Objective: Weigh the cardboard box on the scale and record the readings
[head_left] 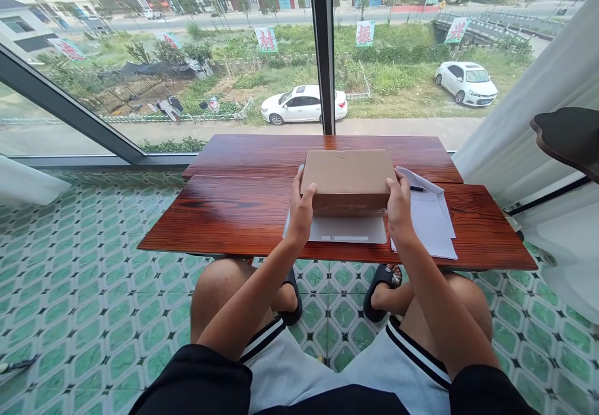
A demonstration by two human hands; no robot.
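Observation:
A flat brown cardboard box is held just over the low red-brown wooden table. My left hand grips its near left corner, thumb on top. My right hand grips its near right corner the same way. Under the box lies a white sheet, partly hidden by it.
A stack of printed papers lies to the right of the box, with a black pen at its far end. A big window stands just past the table. A white curtain and a dark chair edge are at the right. My knees are under the table's front edge.

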